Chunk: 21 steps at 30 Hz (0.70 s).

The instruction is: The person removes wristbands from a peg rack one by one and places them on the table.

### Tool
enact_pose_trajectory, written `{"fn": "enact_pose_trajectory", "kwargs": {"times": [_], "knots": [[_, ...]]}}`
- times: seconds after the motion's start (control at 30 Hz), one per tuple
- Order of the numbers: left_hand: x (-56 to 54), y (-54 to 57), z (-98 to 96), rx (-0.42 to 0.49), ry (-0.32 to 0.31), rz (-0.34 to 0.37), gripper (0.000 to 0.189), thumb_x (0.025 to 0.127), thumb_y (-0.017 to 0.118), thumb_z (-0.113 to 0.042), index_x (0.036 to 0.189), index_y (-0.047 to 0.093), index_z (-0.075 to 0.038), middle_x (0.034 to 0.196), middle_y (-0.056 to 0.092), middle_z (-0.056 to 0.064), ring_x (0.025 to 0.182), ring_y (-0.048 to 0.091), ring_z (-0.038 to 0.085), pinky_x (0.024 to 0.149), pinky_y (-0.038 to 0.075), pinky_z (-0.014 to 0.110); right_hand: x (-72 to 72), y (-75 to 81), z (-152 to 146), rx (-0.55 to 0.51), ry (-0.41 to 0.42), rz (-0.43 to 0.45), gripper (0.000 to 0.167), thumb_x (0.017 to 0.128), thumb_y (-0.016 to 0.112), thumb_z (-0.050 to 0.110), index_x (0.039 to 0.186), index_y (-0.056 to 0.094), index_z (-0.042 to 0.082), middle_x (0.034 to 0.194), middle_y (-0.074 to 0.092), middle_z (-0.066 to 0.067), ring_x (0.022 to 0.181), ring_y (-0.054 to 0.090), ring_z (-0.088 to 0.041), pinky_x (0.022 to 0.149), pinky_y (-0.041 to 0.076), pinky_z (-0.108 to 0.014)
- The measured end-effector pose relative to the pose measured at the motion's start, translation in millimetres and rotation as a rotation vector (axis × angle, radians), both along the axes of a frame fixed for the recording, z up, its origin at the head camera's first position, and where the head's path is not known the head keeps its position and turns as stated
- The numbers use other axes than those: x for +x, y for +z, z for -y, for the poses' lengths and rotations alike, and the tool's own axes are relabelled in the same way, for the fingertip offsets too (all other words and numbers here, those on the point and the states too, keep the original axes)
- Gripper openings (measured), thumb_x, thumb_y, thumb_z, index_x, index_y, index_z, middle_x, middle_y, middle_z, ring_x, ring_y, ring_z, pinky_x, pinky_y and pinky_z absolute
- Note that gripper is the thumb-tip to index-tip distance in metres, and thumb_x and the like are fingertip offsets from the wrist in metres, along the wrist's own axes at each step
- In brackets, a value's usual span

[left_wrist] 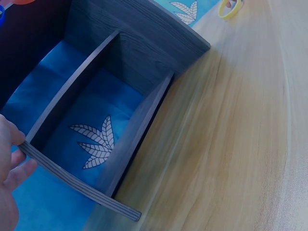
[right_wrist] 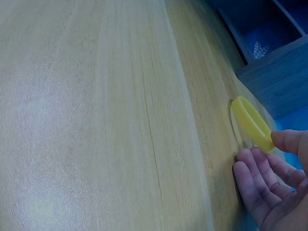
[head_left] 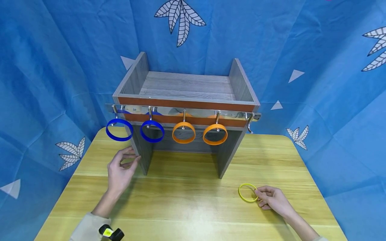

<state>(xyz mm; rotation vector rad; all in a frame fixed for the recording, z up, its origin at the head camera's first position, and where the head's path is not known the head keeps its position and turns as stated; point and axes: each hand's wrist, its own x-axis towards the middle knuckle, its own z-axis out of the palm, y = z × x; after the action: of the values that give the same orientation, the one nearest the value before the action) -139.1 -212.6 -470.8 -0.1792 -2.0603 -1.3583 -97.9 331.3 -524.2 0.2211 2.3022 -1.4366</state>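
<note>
- One yellow ring [right_wrist: 247, 122], pinched by the right hand [head_left: 272, 201] over the table [head_left: 187, 207].
- Left hand [head_left: 120, 171] grips the gray shelf [head_left: 187, 83] by its edge.
- Blue rings [head_left: 119, 138] and orange rings [head_left: 184, 141] hang from hooks [head_left: 184, 115].

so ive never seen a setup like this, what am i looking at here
There is no machine: each grip is a person's bare hand. One picture comes from a head camera looking down, the others from cameras on the left and right wrists. A grey stand sits on a wood-grained table. Four hooks on its front bar carry two blue rings and two orange rings; a fifth hook is bare. The left grip touches the stand's side edge; the right grip pinches a yellow ring.
</note>
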Motion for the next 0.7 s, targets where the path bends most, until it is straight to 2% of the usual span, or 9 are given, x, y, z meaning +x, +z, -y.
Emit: {"fn": "enact_pose_trajectory", "kwargs": {"times": [0.23, 0.37, 0.7], "knots": [[-0.1, -0.5, 1.0, -0.012, -0.003, -0.006, 0.037, 0.084, 0.078, 0.010, 0.120, 0.070, 0.005, 0.104, 0.075, 0.020, 0.087, 0.074, 0.006, 0.074, 0.063, 0.008, 1.4, 4.8, -0.3, 0.026, -0.021, -0.017, 0.049, 0.108, 0.061, 0.027, 0.138, 0.057, -0.012, 0.093, 0.072, -0.005, 0.075, 0.069, -0.014, 0.068, 0.068, -0.028], [0.1, -1.2, 1.0, -0.005, -0.005, -0.003, 0.035, 0.086, 0.077, 0.007, 0.121, 0.070, 0.004, 0.104, 0.075, 0.017, 0.087, 0.074, 0.008, 0.073, 0.063, 0.009, 0.6, 10.6, 1.8, 0.011, -0.049, -0.037, 0.048, 0.107, 0.062, 0.024, 0.138, 0.057, -0.013, 0.095, 0.072, -0.007, 0.075, 0.070, -0.015, 0.068, 0.068, -0.029], [0.1, -1.4, 0.8, 0.014, -0.004, -0.001, 0.034, 0.088, 0.079, 0.004, 0.121, 0.070, 0.005, 0.105, 0.072, -0.007, 0.087, 0.074, 0.006, 0.073, 0.064, 0.011, -4.0, 40.9, 21.0, -0.057, -0.085, -0.154, 0.051, 0.107, 0.065, 0.025, 0.140, 0.055, -0.013, 0.100, 0.072, -0.008, 0.083, 0.074, -0.019, 0.077, 0.071, -0.035]]}}
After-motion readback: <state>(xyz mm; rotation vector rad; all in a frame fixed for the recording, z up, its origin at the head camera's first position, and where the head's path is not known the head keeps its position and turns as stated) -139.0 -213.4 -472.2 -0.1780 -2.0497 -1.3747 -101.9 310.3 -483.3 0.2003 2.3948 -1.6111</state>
